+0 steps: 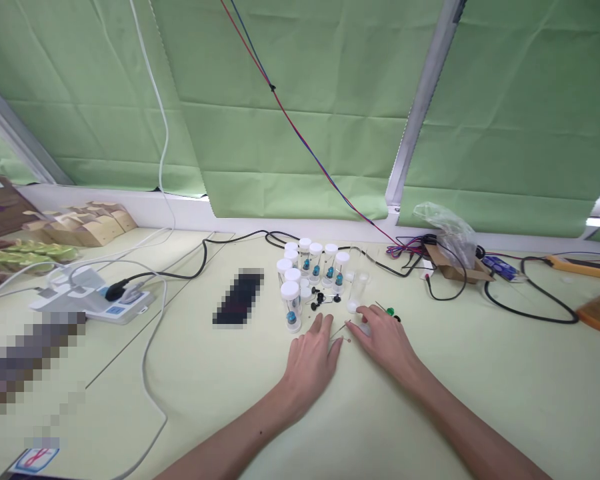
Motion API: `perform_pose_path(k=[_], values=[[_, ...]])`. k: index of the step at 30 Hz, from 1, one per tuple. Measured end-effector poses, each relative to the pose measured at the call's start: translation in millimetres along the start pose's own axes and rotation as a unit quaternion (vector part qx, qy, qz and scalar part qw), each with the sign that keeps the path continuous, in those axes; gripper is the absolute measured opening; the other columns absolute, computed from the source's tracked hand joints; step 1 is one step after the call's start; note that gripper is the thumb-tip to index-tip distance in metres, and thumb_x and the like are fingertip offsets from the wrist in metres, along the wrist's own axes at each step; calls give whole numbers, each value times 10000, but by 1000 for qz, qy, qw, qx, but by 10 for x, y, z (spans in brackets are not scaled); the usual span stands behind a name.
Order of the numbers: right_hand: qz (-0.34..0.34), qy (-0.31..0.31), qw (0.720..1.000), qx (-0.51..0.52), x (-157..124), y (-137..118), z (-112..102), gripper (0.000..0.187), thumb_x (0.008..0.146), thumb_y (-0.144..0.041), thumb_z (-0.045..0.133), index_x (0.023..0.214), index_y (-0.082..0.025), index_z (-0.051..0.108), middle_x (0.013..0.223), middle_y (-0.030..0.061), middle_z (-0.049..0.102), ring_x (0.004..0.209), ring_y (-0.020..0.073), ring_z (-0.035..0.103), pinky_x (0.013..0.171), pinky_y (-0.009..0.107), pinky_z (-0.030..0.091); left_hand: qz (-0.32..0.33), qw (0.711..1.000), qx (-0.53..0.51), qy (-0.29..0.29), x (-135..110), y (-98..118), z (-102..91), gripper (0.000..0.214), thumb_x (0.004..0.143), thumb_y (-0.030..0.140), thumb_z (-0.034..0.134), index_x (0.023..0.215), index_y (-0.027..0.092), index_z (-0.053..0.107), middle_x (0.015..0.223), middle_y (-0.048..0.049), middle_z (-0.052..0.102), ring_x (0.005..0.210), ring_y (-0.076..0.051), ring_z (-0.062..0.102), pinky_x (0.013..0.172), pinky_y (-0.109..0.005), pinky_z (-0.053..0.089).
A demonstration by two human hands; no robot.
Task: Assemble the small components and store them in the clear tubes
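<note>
My left hand (311,357) lies flat on the pale green table (480,373), fingers stretched forward and holding nothing. Its fingertips reach a small clear vial with a white cap and a blue part inside (291,307). My right hand (384,335) rests palm down just to the right, fingers spread, over a clear capless vial (359,293) lying by its fingertips. Between the two hands lies a thin wire-legged component (341,335). A cluster of several white-capped vials (316,263) stands just beyond. Small black parts (320,299) and a green one (390,311) lie near the fingers.
A white power strip with a black plug (100,297) sits at left, cables trailing across the table. A dark phone-like object (239,299) lies left of the vials. A cardboard box with a plastic bag (450,257) and looping black cable (525,293) are at right. Cardboard pieces (80,227) sit far left.
</note>
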State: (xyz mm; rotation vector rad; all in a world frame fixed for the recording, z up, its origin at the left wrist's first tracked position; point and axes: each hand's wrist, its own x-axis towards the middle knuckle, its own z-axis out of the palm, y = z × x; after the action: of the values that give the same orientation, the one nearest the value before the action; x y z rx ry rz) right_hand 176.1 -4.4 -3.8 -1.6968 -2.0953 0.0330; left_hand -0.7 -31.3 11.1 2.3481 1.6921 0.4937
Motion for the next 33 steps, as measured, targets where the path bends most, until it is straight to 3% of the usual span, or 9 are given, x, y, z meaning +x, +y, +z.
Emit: perform_pose_path(k=[3,6,10,18,25,33], values=[[-2,-4,1000,10,-8,-13,-7,280,900,-423,502,1008,-196,627,852,60,629,736,212,635,582,273,409,-21,999,40,4,9,-5,15,312,946,368,348,1213,224,417,1390,-169,432,783,-238,667,575,-305,412],[-2,-10,1000,20,-18,-28,-14,284,883,-401,522,1051,-197,626,871,64,627,752,215,635,597,278,426,-55,995,78,-13,23,-22,33,345,941,384,353,1235,212,412,1406,-208,398,785,-252,667,574,-311,416],[-2,-17,1000,26,-23,-44,-18,297,860,-364,547,1098,-198,614,925,72,625,763,216,633,614,284,442,-51,995,81,-25,26,-26,26,324,938,372,359,1203,205,440,1303,-186,493,779,-255,666,567,-302,406],[-16,-23,998,53,-29,-47,-4,248,867,-300,518,1069,-184,604,926,73,604,776,218,625,652,295,459,46,998,12,-32,-10,0,-16,255,928,315,399,1168,237,435,1198,-103,586,767,-237,669,560,-283,370],[-24,-25,998,55,-37,-45,15,242,885,-304,504,1073,-185,595,952,76,593,723,206,612,661,308,465,71,996,-26,-43,-30,14,15,231,918,262,419,1145,234,446,812,-42,677,702,-247,652,519,-274,314],[-18,-23,999,39,-37,-38,3,263,898,-337,517,1104,-191,590,965,77,608,801,221,625,640,292,457,84,995,-32,-53,-39,30,44,260,923,255,399,1172,238,473,787,-36,679,688,-237,646,543,-271,342]])
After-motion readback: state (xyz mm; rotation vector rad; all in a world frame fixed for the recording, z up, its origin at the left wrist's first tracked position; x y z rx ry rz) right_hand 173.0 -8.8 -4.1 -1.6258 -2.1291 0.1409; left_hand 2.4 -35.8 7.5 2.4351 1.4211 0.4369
